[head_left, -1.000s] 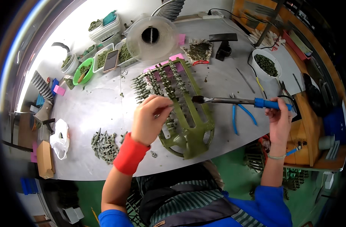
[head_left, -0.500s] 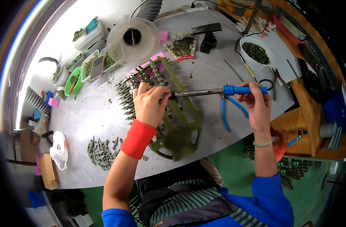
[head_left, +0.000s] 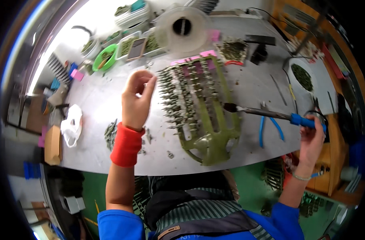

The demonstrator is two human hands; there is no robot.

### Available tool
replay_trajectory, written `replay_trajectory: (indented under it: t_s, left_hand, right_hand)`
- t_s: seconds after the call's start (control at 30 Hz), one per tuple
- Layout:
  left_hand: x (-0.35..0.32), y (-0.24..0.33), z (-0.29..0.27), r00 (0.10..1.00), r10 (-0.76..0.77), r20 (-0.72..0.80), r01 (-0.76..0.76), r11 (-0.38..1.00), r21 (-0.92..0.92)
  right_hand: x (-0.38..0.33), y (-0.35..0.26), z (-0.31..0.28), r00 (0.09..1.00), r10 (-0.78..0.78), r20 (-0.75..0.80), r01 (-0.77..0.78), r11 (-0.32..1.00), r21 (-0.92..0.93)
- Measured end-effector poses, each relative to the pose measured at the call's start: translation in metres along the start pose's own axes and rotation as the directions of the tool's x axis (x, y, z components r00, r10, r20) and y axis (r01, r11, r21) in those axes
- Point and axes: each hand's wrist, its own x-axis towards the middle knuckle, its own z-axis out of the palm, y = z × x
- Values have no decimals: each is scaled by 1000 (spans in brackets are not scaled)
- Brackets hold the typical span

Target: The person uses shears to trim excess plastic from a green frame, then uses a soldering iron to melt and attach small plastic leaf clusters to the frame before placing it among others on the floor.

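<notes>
My right hand (head_left: 312, 134) grips the blue handle of a soldering iron (head_left: 266, 112). Its long metal shaft points left, and the dark tip is over the right part of an olive-green slotted frame (head_left: 214, 150). Dense rows of small green spiky pieces (head_left: 176, 98) cover the frame's left and middle bars. Left of these rows, my left hand (head_left: 137, 100), with a red wristband, is raised above the table. Its fingers curl toward the thumb in a pinch; anything between the tips cannot be made out. Beneath it lies a pile of loose green pieces (head_left: 110, 134), partly hidden by the wrist.
Blue-handled pliers (head_left: 261, 130) lie right of the frame. A white bowl of green pieces (head_left: 302, 78) stands at the far right. Along the back are a clear round hood (head_left: 164, 30), a phone (head_left: 137, 49) and a green bowl (head_left: 98, 64). A white plastic bag (head_left: 72, 126) lies left.
My left hand has left the frame and moved leftward over the table. The iron's tip has drawn away from the rows to the right. The whole view has shifted, so the table appears further right.
</notes>
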Motion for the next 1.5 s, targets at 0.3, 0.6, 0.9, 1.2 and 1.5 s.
replay_trajectory:
  t_s: [0.3,0.6,0.9,1.2,1.5]
  left_hand:
    - [-84,-86,-30,895,48,443,-248,880,406]
    - [-82,-104,-11,822,68,566,-380,806,454]
    - [-78,-121,12,900,-67,430,-135,896,422]
    - [-85,-122,29,917,-97,386,-141,827,544]
    - [-76,-123,-9,899,-83,431,-110,908,404]
  right_hand:
    - [-6,-9,-7,1000,21,-15,-20,999,50]
    - [-23,-26,2,1000,26,-14,-25,999,23]
    - [-35,-28,6,999,12,-32,-12,1000,-13]
    - [-39,-29,5,998,26,-55,-26,1000,1]
    - [-37,-26,-4,996,68,-53,-67,997,31]
